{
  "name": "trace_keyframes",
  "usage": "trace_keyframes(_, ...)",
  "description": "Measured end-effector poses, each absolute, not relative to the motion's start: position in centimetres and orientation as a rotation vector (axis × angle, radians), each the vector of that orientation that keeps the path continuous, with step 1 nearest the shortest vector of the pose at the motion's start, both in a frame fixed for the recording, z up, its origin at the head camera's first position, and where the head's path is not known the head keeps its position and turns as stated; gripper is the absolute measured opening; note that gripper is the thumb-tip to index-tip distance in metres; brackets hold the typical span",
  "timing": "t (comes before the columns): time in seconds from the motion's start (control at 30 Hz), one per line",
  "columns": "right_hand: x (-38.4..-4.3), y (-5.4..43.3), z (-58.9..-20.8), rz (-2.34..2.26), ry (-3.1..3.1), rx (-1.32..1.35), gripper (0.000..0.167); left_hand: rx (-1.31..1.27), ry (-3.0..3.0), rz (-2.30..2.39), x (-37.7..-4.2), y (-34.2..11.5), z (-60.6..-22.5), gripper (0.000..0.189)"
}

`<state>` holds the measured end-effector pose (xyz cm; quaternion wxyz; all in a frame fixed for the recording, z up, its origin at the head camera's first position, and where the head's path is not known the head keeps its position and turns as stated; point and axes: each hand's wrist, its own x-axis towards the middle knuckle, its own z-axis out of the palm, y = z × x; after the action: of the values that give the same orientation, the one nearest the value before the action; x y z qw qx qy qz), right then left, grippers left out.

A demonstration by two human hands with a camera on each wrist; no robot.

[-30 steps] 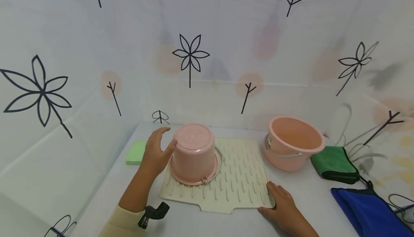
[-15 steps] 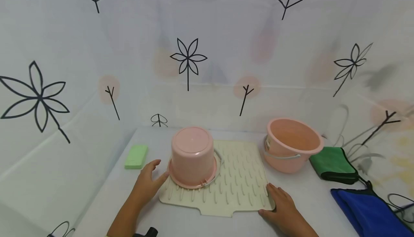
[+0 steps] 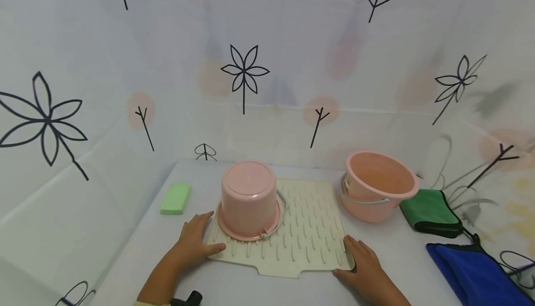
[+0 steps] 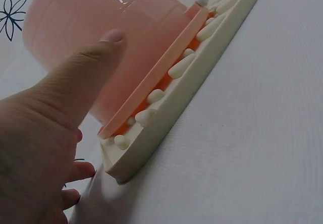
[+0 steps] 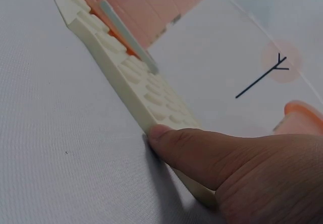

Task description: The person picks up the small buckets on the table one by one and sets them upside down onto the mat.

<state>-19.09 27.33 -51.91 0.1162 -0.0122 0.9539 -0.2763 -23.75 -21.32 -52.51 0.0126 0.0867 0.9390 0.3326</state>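
Observation:
A pink bucket stands upside down on the left part of a cream draining board with raised ridges. My left hand is at the board's front left corner, fingers spread along the left edge. Its thumb is raised beside the bucket wall in the left wrist view. At the front right corner, my right hand grips the board, its fingers along the right edge. The right thumb presses the front edge in the right wrist view, where the other fingers are hidden.
Upright behind the right hand is a second pink bucket. Beside it lie a folded green cloth and a blue cloth. A light green sponge block lies at the left. A patterned sheet hangs behind the white table.
My left hand has come down and toward me from beside the inverted bucket to the board's front left corner, its thumb swinging over the corner. The right hand and both buckets stay put.

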Motion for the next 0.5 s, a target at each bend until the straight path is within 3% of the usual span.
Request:
trace_keyframes(0.23, -18.87, 27.27, -51.93, -0.818, 2.805, -0.051, 0.121, 0.355, 2.953, 0.844, -23.76, -21.38, -53.12, 0.142)
trace_keyframes(0.5, -18.67, 27.26, -51.75, -0.844, 2.796, -0.043, 0.117, 0.368, 2.955, 0.767, -23.92, -21.14, -53.32, 0.15)
